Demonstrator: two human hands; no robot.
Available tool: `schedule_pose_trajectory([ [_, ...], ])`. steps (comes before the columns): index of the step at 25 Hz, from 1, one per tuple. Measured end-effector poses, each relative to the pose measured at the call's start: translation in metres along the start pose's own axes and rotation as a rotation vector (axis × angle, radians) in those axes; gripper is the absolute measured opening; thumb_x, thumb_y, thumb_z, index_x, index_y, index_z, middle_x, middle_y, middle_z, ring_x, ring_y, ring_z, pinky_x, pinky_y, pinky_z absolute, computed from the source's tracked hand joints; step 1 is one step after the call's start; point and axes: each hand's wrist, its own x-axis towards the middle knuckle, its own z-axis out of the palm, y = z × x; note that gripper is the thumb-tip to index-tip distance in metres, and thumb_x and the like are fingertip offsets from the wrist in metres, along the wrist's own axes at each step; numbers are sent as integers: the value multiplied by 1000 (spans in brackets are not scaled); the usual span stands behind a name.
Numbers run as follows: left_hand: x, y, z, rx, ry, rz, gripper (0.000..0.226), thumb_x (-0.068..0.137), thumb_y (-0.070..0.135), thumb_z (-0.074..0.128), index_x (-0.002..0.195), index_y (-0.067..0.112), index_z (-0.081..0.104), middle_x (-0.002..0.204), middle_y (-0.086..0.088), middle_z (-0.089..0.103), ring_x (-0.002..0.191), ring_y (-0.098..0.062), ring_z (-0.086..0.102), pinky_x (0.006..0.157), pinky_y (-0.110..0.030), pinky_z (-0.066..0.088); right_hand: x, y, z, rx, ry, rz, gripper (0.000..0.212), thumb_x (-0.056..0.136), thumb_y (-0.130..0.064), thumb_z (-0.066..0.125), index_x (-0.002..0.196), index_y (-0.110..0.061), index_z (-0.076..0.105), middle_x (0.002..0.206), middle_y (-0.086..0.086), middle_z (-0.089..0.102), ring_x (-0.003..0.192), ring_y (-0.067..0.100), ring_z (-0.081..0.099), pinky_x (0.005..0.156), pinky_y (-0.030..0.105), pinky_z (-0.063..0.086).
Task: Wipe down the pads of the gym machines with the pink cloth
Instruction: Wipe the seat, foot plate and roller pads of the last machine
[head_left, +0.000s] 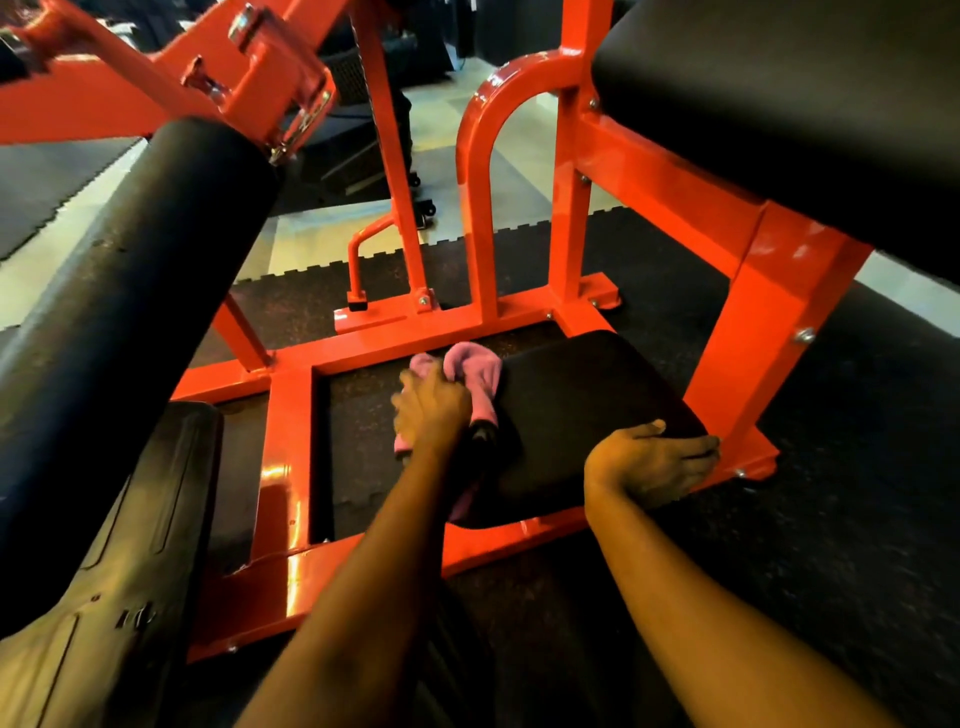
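step: wiping the low pad (582, 395), the flat black one sitting inside the base of the orange frame (779, 322)
cloth: pink cloth (475, 371) is bunched up, on the pad's left edge toward the far corner; part of it hangs down the pad's left side
left hand: left hand (431, 410) has its fingers curled round the cloth and clenched on the bunch, pressing it to the pad edge
right hand: right hand (649, 460) lies flat on the pad's near right corner, fingers straight and released, holding nothing; fingertips are just beside the frame upright. Looks like a brace
done: can't tell. No wet streaks or sheen difference visible on any pad, so nothing shows as finished
in progress: low pad only, and the cloth covers just its left edge; the middle and right of the top aren't under the cloth
left, my read: rest of the low pad, then the roller pad (140, 270) at left and the upper pad (779, 104) at top right; neither hand touches either one
unclear: black panel (135, 519) at lower left, pad or plastic cover, can't say
estimate: early to mid task, at least two pads likely outstanding
floor: dark rubber floor mat (857, 519) under the frame
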Motion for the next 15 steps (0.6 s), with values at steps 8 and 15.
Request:
schedule_pose_trajectory([
  [8,-61,-16,8,239,-80,215,87,68,95,34,144,56,22,164,1,8,146,-41,11,104,-72,23,1,0,-1,-10,-10,-10,72,92,-38,32,152,2,30,153,27,37,137,46,38,113,58,32],
  [15,27,28,16,375,-82,243,60,85,71,33,131,38,53,138,-7,55,125,-37,48,103,-55,36,4,3,7,-35,16,4,66,94,-32,39,152,-1,30,153,26,36,140,44,36,115,57,31],
])
